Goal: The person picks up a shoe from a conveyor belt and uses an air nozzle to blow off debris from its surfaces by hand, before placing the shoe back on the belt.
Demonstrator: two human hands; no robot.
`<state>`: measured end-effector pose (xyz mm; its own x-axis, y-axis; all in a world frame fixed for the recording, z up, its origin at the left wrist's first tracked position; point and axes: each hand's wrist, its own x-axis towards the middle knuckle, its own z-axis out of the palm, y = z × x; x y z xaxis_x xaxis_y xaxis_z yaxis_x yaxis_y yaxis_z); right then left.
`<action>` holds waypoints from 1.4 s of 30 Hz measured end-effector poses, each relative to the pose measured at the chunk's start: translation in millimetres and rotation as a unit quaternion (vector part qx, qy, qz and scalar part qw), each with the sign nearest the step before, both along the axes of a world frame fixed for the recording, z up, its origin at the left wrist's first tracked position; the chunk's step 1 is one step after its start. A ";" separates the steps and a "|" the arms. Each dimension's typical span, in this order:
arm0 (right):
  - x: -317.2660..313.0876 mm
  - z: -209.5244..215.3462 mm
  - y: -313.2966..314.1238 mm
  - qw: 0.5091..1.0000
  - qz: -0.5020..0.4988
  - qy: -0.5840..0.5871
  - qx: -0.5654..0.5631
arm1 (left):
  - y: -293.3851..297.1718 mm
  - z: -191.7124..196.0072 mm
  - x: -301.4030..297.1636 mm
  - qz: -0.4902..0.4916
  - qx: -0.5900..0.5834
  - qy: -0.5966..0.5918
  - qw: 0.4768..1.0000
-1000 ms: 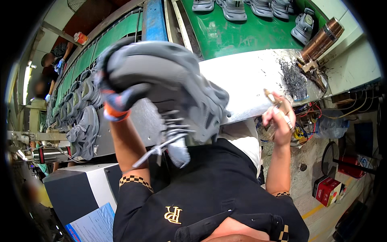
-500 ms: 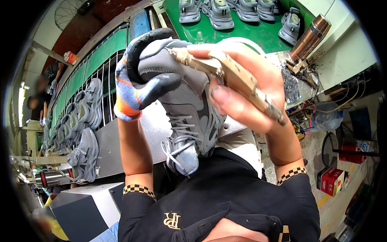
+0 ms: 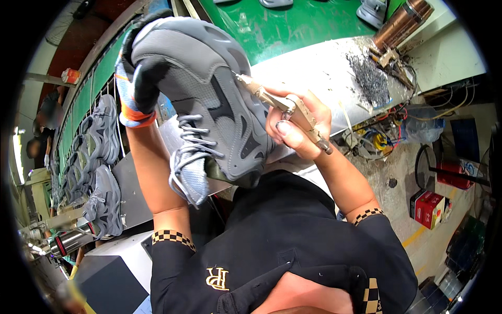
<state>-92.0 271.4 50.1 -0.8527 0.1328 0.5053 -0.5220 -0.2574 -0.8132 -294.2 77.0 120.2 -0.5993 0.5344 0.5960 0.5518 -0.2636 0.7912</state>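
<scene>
A grey sneaker with light laces is raised in front of my chest, its toe pointing away and its side turned toward the right. My left hand, in a blue and orange glove with black-coated fingers, wraps around the toe end. In my bare right hand is a slim, tan, stained hand tool with a narrow pointed tip. That tip is at the sneaker's side, close to where the upper meets the sole; whether it touches I cannot tell.
More grey sneakers line the green conveyor at left. Other sneakers sit on the green surface ahead. A copper-coloured flask stands near dark residue on the white worktop. Cables and a red box are at right.
The sneaker has moved left and turned, showing more of its side. The tool's tip has shifted from the toe area to the side along the sole. Both hands remain closed on what they hold.
</scene>
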 end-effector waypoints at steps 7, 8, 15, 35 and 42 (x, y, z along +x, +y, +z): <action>12.2 -25.8 -6.8 0.998 0.018 -0.052 0.023 | -10.8 -6.0 -14.3 0.032 -0.018 0.010 0.999; 13.5 -33.8 -8.1 0.999 0.013 -0.043 0.018 | -11.6 -6.7 -15.3 0.032 -0.020 0.007 0.999; 26.8 -50.2 -14.4 0.998 0.022 -0.064 -0.014 | -22.3 -16.9 -18.1 0.047 -0.028 -0.018 0.998; 49.9 -79.2 -21.1 0.972 0.070 -0.158 -0.161 | -125.4 -109.6 17.8 0.211 -0.025 -0.239 0.948; 17.8 -80.0 -41.4 0.986 0.025 -0.129 -0.100 | -186.4 -129.9 67.2 0.272 -0.039 -0.329 0.904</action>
<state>-74.2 230.0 -30.0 -0.9573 0.1619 0.2397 -0.2876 -0.4461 -0.8475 -227.0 -109.3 -9.8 -0.9968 0.0790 -0.0114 -0.0133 -0.0243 0.9996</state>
